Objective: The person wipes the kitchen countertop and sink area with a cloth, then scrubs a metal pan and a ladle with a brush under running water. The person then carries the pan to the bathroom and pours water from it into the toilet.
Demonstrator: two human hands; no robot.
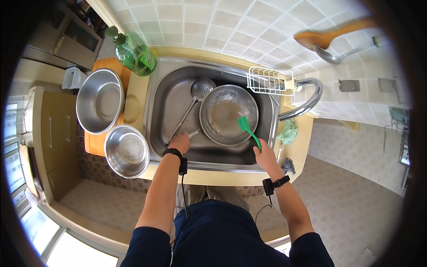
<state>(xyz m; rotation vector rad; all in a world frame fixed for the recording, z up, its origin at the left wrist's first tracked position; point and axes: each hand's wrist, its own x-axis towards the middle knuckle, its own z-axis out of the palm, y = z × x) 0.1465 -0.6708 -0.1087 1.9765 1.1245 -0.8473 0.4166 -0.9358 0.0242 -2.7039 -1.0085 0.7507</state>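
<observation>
In the sink, a round metal pan (229,110) holds cloudy liquid. My left hand (180,143) is closed around the end of the pan's handle (195,133). Beside that hand lies the long handle of a perforated metal skimmer (203,87), its head touching or close to the pan's far left rim. A green dish brush (252,131) is gripped by its handle in my right hand (267,157). Its bristle head is over the right part of the pan's inside; whether the bristles touch the metal is hard to see.
The stainless sink (173,162) has a chrome faucet (310,100) and a white wire rack (270,81) at right. Left stand two metal bowls (100,100) (127,152), a wooden board (95,143) and a green soap bottle (135,55). A green cloth (288,131) and steel wool (288,166) lie right.
</observation>
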